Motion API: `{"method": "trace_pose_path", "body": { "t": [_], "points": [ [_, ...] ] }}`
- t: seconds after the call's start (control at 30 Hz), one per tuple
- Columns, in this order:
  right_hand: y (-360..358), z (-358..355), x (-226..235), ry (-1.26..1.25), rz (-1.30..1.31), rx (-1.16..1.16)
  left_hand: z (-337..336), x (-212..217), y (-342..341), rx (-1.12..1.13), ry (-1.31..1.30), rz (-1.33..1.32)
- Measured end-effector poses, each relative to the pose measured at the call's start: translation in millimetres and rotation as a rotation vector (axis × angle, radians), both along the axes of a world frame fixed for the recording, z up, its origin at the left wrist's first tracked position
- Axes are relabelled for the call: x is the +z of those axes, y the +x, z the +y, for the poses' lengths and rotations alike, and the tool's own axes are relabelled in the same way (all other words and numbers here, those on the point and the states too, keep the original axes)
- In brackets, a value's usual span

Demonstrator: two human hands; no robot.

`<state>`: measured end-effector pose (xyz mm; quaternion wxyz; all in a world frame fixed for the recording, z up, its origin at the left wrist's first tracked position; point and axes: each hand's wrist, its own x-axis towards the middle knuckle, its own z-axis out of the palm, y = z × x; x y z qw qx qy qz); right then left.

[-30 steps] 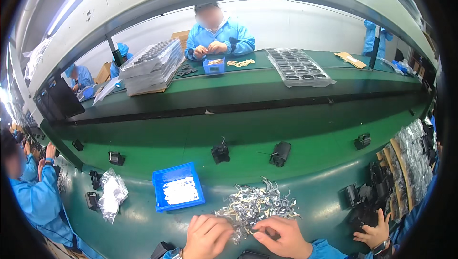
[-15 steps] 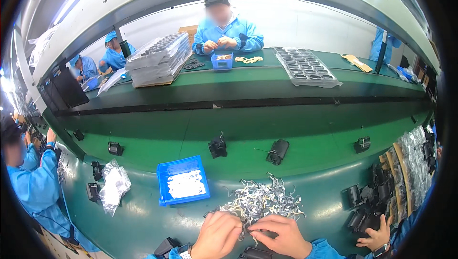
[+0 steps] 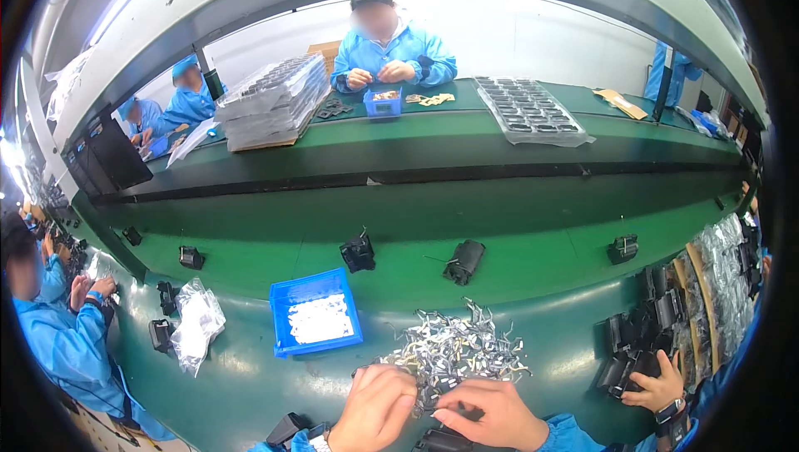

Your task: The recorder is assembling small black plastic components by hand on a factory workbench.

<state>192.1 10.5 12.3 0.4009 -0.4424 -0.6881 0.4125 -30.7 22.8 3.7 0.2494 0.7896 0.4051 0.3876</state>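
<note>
My left hand [image 3: 376, 406] is closed, fingers curled, at the near left edge of a loose pile of small silver, white and black strip-like pieces [image 3: 466, 342]. Beside it, my right hand [image 3: 495, 413] has thumb and fingers drawn together at the pile's near edge. The fingertips of both hands nearly meet; whatever they pinch is too small and covered to make out. Just below them lies a black housing [image 3: 443, 439], partly cut off by the lower edge. Another black part [image 3: 288, 427] rests left of my left wrist.
A blue bin [image 3: 278, 319] of white pieces stands left of the pile. Several black assemblies [image 3: 464, 261] sit on the green belt [image 3: 541, 262] beyond. At right, a co-worker's hand [image 3: 656, 385] touches black housings [image 3: 620, 331]. A plastic bag [image 3: 198, 327] lies at left.
The black assemblies on the belt have shifted left. The co-worker's hand at right has moved onto the black housings. My hands stay close together at the pile.
</note>
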Motion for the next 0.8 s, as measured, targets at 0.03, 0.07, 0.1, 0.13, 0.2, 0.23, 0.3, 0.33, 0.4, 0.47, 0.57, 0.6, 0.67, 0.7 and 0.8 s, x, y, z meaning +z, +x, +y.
{"method": "trace_pose_path", "body": {
  "t": [0.03,0.07,0.1,0.13,0.2,0.23,0.3,0.33,0.4,0.47,0.57,0.6,0.67,0.7,0.8],
  "points": [
    [1.1,0.5,-3.7,0.043,-0.038,0.075,0.6,-0.2,-0.2,-0.013,0.001,0.001],
    [0.0,0.2,-4.1,0.063,-0.019,0.067,0.6,-0.4,0.0,-0.027,0.002,0.002],
    [-0.6,-1.6,-4.2,0.063,-0.021,0.065,-1.9,0.8,2.8,-0.030,0.002,0.001],
    [-2.2,-2.3,-4.2,-0.001,0.015,0.017,-5.2,3.0,6.4,0.084,0.067,-0.094],
    [-5.0,-3.2,-0.6,-0.057,0.047,-0.032,-6.3,2.1,1.7,0.175,0.228,-0.138],
    [-6.3,-4.3,3.6,-0.103,0.081,-0.085,-8.8,1.6,-1.5,0.121,0.294,-0.064],
    [-8.8,-3.7,4.4,-0.144,0.113,-0.132,-11.8,-1.3,3.8,0.037,0.324,0.028],
    [-10.5,-4.3,-0.2,-0.157,0.191,-0.123,-14.0,-2.4,7.6,0.060,0.322,0.046],
    [-9.4,-6.9,-7.7,-0.142,0.245,-0.088,-13.4,-3.2,9.9,0.073,0.338,0.043],
    [-8.4,-12.1,-12.1,-0.177,0.289,-0.068,-14.0,-3.0,11.4,0.086,0.361,0.039],
    [-8.5,-10.2,-14.4,-0.196,0.312,-0.023,-14.1,-4.0,9.9,0.099,0.336,0.012],
    [-8.3,-9.5,-14.1,-0.168,0.287,-0.014,-14.4,-4.1,9.9,0.100,0.336,0.014],
    [-8.7,-10.8,-12.5,-0.161,0.279,-0.029,-15.4,-4.1,10.4,0.114,0.351,-0.024],
    [-9.0,-10.4,-11.7,-0.156,0.268,-0.044,-14.5,-3.8,10.3,0.111,0.350,-0.026],
    [-8.6,-7.9,-7.6,0.027,0.144,-0.066,-13.9,-2.3,10.8,0.111,0.342,-0.031]
  ]
}}
